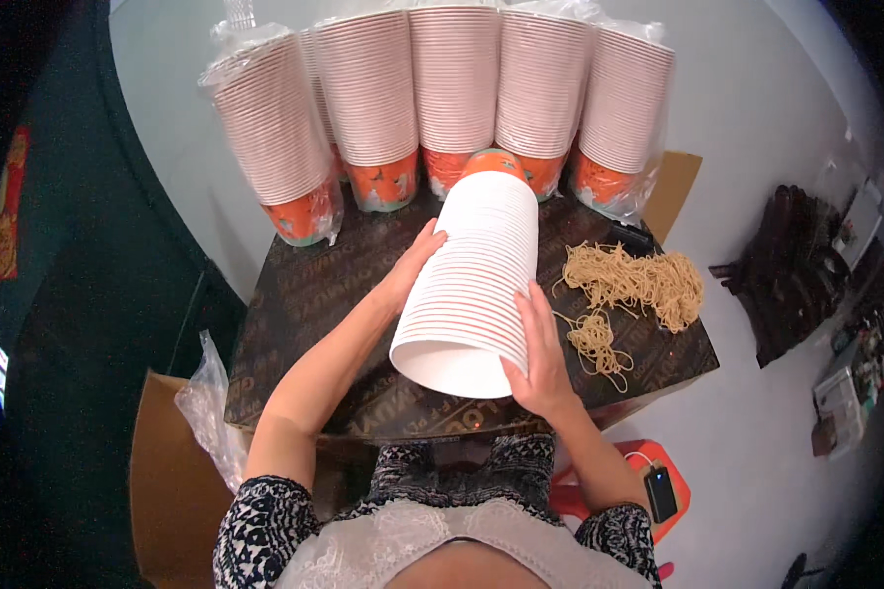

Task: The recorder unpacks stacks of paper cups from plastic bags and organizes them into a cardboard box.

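A long nested stack of white paper cups (pixel 476 275) lies tilted between my hands, its open mouth toward me and its orange base end pointing away. My left hand (pixel 414 263) presses against the stack's left side, partly hidden behind it. On the right side, near the mouth, my right hand (pixel 538 353) grips with its fingers along the rims and the thumb at the lowest rim. Beyond the far end stand several tall stacks of cups in clear plastic bags (pixel 452 83), with orange lower parts. No bag shows around the stack I hold.
A dark patterned table (pixel 314 285) carries everything. Tangled tan strings (pixel 634 280) lie at its right, with a small black object (pixel 631 239) behind them. An open cardboard box (pixel 162 471) with clear plastic (pixel 211 422) stands at lower left. A red stool (pixel 670 466) holds a black power bank (pixel 661 494).
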A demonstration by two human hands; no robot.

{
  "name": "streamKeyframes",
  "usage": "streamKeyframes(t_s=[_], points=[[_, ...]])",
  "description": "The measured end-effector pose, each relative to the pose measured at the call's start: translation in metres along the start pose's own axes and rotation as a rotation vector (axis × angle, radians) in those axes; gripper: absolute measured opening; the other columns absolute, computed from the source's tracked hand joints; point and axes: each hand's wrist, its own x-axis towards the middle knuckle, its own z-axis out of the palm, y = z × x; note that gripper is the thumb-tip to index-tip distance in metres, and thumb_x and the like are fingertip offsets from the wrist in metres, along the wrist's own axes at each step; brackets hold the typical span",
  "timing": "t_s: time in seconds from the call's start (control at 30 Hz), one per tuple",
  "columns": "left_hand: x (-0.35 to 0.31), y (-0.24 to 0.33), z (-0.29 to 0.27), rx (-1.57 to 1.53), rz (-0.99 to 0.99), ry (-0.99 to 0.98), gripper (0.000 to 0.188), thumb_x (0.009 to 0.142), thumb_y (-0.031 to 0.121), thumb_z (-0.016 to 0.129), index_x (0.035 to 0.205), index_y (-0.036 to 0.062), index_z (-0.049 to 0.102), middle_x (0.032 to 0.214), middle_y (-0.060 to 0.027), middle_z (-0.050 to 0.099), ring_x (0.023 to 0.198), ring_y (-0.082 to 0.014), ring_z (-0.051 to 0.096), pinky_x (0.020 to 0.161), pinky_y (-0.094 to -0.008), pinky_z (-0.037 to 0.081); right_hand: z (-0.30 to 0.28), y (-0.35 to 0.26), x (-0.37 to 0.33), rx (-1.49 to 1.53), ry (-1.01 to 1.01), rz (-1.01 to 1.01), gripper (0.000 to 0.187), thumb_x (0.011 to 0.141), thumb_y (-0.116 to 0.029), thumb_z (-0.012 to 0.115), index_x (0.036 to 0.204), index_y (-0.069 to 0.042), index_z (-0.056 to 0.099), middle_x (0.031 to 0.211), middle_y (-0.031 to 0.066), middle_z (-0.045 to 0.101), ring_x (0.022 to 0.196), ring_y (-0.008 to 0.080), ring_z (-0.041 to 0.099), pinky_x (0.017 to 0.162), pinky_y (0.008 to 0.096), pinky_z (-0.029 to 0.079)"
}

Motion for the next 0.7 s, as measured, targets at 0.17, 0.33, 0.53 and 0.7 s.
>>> streamKeyframes(t_s=[0.17, 0.33, 0.53, 0.7], points=[[-0.056, 0.014, 0.019, 0.340, 0.197, 0.539, 0.017, 0.093, 0.017, 0.055, 0.092, -0.0003, 0.056, 0.088, -0.0060, 0.057, 0.084, -0.0132, 0.052, 0.073, -0.0277, 0.043, 0.007, -0.011, -0.015, -0.186, 0.387, -0.063, 0.049, 0.067, -0.002, 0.071, 0.107, -0.001, 0.044, 0.108, 0.0195, 0.045, 0.099, 0.0345, 0.048, 0.087, 0.0439, 0.041], [-0.152, 0.023, 0.028, 0.920, 0.664, 0.262, 0.016, 0.068, -0.005, 0.053, 0.084, 0.0010, 0.050, 0.084, -0.0076, 0.051, 0.074, -0.0159, 0.051, 0.070, -0.0259, 0.043, 0.008, -0.022, -0.016, -0.264, 0.376, -0.141, 0.029, 0.066, 0.007, 0.067, 0.085, -0.004, 0.048, 0.074, 0.0113, 0.046, 0.065, 0.0307, 0.050, 0.058, 0.0381, 0.041], [-0.160, 0.014, 0.043, 1.187, 0.635, 0.362, 0.047, 0.072, 0.005, 0.073, 0.111, 0.0009, 0.048, 0.096, -0.0126, 0.053, 0.079, -0.0232, 0.057, 0.073, -0.0334, 0.049, 0.007, -0.035, -0.014, -0.233, 0.371, -0.086, 0.036, 0.066, 0.003, 0.071, 0.094, -0.004, 0.050, 0.086, 0.0135, 0.050, 0.077, 0.0318, 0.052, 0.066, 0.0411, 0.043], [-0.148, 0.026, 0.031, 1.086, 0.303, 0.083, 0.081, 0.072, 0.007, 0.070, 0.141, -0.0027, 0.029, 0.134, -0.0212, 0.042, 0.122, -0.0305, 0.048, 0.104, -0.0375, 0.039, 0.000, -0.032, -0.020, -0.095, 0.194, 0.138, 0.073, 0.070, -0.013, 0.076, 0.131, 0.000, 0.038, 0.134, 0.0279, 0.036, 0.122, 0.0445, 0.040, 0.102, 0.0518, 0.033]])
